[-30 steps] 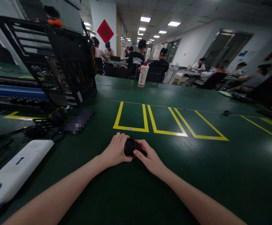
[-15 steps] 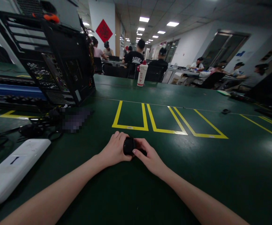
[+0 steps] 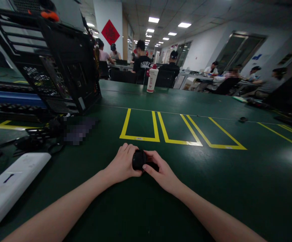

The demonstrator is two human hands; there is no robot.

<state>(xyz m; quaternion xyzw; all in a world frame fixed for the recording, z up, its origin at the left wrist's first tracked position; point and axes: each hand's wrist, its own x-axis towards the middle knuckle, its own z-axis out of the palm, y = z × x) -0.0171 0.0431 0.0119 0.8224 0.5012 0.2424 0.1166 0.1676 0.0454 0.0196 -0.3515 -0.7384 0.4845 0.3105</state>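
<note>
A small black rounded object sits between my two hands, over the green tabletop; its exact kind does not show. My left hand is wrapped round its left side, with the thumb below. On its right side, the thumb and fingertips of my right hand press against it in a pinch. Parts of the object are hidden behind my fingers. Just beyond the hands lie yellow tape outlines on the table.
At left stand an open black computer case, tangled black cables and a long white device. A white bottle with a red lid stands toward the far edge. A small black ring lies at right. Several people sit beyond.
Both hands keep their hold on the black object, which appears slightly lower in view. The view has shifted a little; the white device shows further left and lower.
</note>
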